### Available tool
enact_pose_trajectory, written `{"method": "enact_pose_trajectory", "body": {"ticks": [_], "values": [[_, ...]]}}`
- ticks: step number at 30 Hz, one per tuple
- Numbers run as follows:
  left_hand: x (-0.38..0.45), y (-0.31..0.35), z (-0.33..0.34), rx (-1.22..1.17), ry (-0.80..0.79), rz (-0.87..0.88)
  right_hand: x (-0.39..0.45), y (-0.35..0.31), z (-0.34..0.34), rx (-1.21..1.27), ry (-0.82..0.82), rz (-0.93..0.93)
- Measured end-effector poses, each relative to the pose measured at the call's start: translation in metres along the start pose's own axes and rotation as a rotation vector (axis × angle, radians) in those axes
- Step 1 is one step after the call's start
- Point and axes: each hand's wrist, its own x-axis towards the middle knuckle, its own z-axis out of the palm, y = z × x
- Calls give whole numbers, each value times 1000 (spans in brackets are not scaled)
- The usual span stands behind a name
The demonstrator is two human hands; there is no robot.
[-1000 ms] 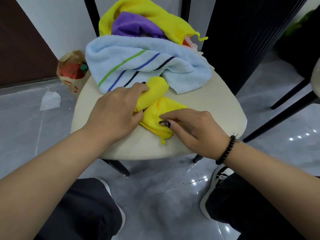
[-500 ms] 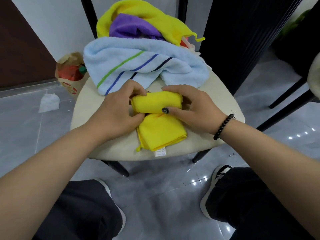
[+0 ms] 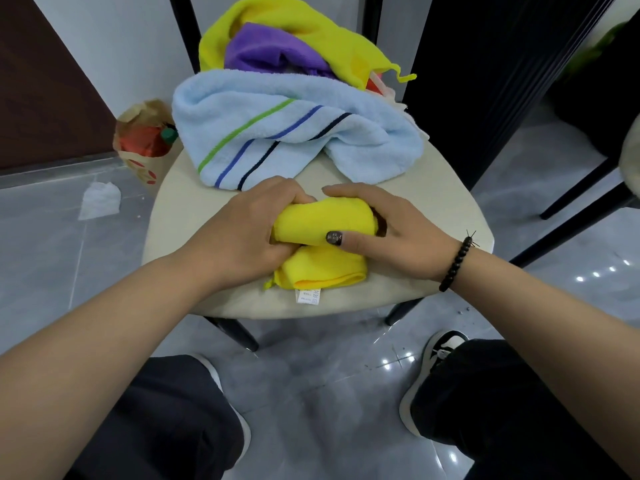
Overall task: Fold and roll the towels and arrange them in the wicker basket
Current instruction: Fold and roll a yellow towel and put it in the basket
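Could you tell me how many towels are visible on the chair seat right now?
4: the small yellow towel being rolled by both hands at the front, the blue striped towel behind it, then the purple towel and large yellow towel at the back. More may be hidden underneath.

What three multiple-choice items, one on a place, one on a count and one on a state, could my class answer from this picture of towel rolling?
1. Where does the light blue towel lie?
A. on the floor
B. behind the small yellow towel
C. on the person's lap

2. How many coloured stripes cross it?
A. three
B. one
C. five

3. The small yellow towel is:
A. spread flat
B. hanging
C. partly rolled

Key: 1 B, it lies farther back on the chair seat. 2 A, green, blue and dark. 3 C, left hand and right hand grip the roll; a flat tail remains.
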Motion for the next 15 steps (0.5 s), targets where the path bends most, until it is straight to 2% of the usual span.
{"method": "enact_pose_trajectory", "body": {"ticks": [5,9,12,15], "values": [[0,3,0,-46,-27,-91,0,0,-3,-55,30,-25],[1,6,-2,-170,5,-195,-1,0,-4,-205,74,-182],[3,10,-4,-339,19,-274,-1,-1,-4,-262,161,-293],[3,15,-7,-617,18,-372,-1,-3,-2,-272,258,-366]]}}
